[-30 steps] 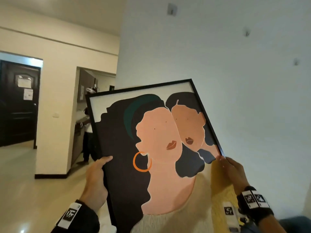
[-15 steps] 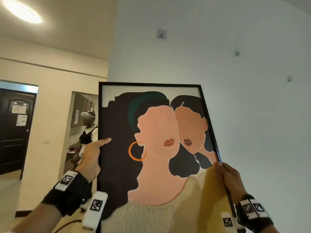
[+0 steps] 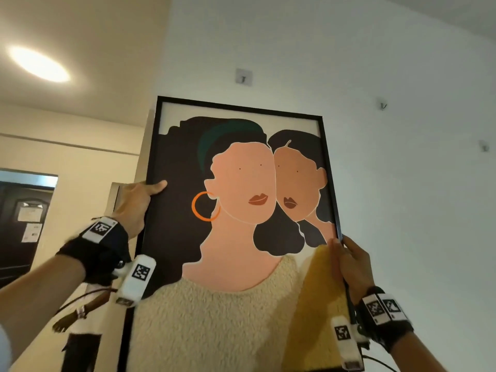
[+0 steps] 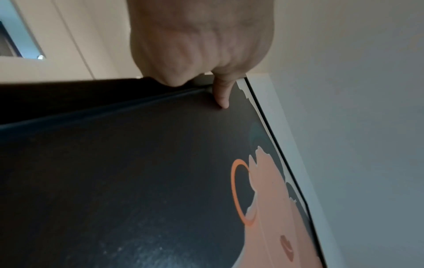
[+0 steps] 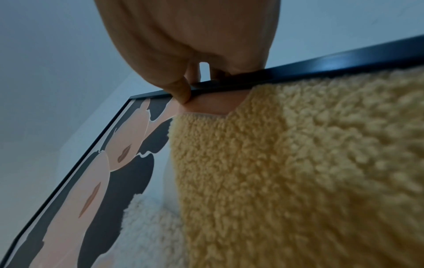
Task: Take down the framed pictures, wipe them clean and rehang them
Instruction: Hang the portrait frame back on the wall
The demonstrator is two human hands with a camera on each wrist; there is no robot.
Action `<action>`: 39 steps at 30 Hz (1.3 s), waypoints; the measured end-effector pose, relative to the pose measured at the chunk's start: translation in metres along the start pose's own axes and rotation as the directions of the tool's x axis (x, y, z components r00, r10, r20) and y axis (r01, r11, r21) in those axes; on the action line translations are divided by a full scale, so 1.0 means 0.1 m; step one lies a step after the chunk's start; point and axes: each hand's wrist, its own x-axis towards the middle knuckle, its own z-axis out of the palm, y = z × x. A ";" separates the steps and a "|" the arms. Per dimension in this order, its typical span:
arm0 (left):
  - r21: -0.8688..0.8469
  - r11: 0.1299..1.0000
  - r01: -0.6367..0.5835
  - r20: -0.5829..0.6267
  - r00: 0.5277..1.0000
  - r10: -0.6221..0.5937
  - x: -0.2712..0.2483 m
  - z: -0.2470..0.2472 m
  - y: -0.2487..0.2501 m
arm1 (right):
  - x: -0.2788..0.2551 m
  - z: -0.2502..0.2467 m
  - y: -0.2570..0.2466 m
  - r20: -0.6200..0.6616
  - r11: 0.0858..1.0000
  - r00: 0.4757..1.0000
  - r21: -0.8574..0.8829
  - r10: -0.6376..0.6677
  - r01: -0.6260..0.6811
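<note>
White wall (image 3: 402, 210) — bare hooks (image 3: 243, 76).

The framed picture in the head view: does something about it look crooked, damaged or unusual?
No damage shows. The framed picture is not hung: the left hand and right hand hold its side edges below a bare hook. It looks slightly tilted, the top edge dropping to the right. Two more hooks on the wall are bare too.

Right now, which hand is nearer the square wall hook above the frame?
Left. The left hand grips the picture frame edge below-left of the square wall hook; the right hand holds lower, below-right.
</note>
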 end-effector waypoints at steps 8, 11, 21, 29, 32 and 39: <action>0.063 0.967 -0.245 0.056 0.969 0.242 0.85 0.14 0.30 | 0.75 0.51 -0.39 -0.108 0.985 0.993 0.164 -0.038 0.055; 0.034 0.954 -0.298 0.081 0.952 0.294 1.07 0.18 0.36 | 0.99 0.64 -0.49 -0.143 0.975 0.989 0.214 -0.032 0.063; 0.008 0.880 -0.474 0.027 0.880 0.474 1.64 0.29 0.55 | 1.57 1.01 -0.96 -0.219 0.941 0.969 0.291 -0.112 0.174; 0.164 0.828 -0.536 0.000 0.839 0.543 2.12 0.30 0.90 | 1.80 1.27 -1.09 -0.229 0.941 0.968 0.294 -0.102 0.169; 0.240 0.784 -0.572 -0.017 0.805 0.592 2.13 0.32 0.89 | 1.81 1.27 -1.07 -0.234 0.937 0.967 0.305 -0.101 0.172; 0.372 0.724 -0.581 -0.058 0.764 0.643 2.29 0.35 0.75 | 1.82 1.24 -0.98 -0.246 0.945 0.964 0.279 -0.105 0.174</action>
